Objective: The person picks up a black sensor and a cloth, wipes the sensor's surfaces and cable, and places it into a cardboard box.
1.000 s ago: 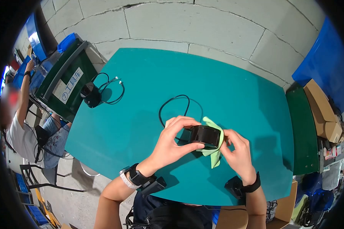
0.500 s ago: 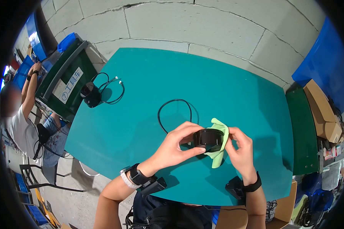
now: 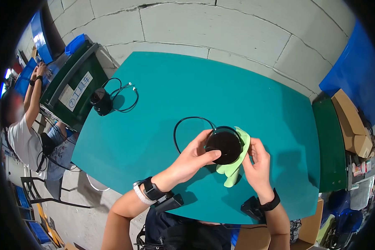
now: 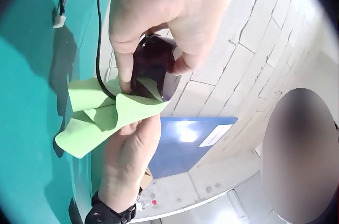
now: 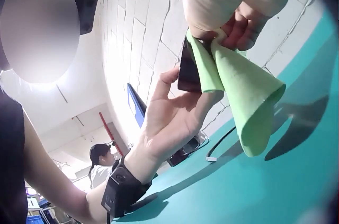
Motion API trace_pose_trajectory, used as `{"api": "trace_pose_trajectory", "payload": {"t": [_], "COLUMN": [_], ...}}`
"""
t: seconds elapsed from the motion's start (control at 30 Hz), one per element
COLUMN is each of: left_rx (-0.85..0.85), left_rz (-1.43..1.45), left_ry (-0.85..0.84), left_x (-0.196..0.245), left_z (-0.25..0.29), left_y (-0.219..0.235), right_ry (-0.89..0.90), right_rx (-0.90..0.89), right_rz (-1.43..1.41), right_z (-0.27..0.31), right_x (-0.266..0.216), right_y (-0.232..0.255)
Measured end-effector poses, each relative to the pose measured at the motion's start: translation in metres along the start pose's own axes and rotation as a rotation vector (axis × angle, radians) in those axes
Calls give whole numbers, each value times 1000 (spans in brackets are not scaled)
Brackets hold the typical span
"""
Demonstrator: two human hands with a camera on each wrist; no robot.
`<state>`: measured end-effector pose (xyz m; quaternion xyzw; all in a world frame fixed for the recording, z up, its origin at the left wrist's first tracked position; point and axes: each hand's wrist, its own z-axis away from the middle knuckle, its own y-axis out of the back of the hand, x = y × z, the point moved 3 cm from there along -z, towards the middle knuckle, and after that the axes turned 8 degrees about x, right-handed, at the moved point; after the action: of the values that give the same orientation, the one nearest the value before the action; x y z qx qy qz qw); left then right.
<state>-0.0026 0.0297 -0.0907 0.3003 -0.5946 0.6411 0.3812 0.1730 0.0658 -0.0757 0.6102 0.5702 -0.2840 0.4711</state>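
A glossy black cylindrical device (image 3: 224, 143) is held over the table by my left hand (image 3: 188, 157), thumb on its round flat face and fingers around the far side. A black cable (image 3: 176, 132) loops out behind it. My right hand (image 3: 258, 168) pinches a light green cloth (image 3: 233, 170) against the device's right side. In the left wrist view the cloth (image 4: 106, 118) hangs in folds below the dark casing (image 4: 151, 68). The right wrist view shows the cloth (image 5: 249, 97) drooping from the right fingers, with the device (image 5: 188, 70) beside it.
A second black cylindrical device (image 3: 101, 101) with a coiled cable and white plugs stands at the green table's (image 3: 162, 79) left. Beyond are a dark green tool cart (image 3: 73, 87) and a seated person (image 3: 23, 133). A cardboard box (image 3: 350, 125) lies at the right, a block wall behind.
The device has tilted so its round face now turns up toward the head camera. Its cable loop has shifted lower, and the cloth bunches lower along the device's right side.
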Motion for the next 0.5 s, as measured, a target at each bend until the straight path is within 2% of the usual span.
{"api": "trace_pose_trajectory", "payload": {"t": [0.2, 0.27, 0.37, 0.5], "left_rx": [-9, 3, 1, -17], "left_rz": [34, 51, 88, -28], "left_ry": [26, 45, 93, 43], "left_x": [-5, -6, -11, -5], "left_z": [-5, -6, -7, -5], "left_y": [3, 3, 4, 1], "right_ry": [-40, 5, 22, -6], "right_rx": [9, -37, -14, 15], "right_rz": [-115, -7, 26, 49], "right_z": [3, 4, 2, -2], "right_x": [0, 6, 2, 8], "right_y": [-6, -8, -5, 8]}}
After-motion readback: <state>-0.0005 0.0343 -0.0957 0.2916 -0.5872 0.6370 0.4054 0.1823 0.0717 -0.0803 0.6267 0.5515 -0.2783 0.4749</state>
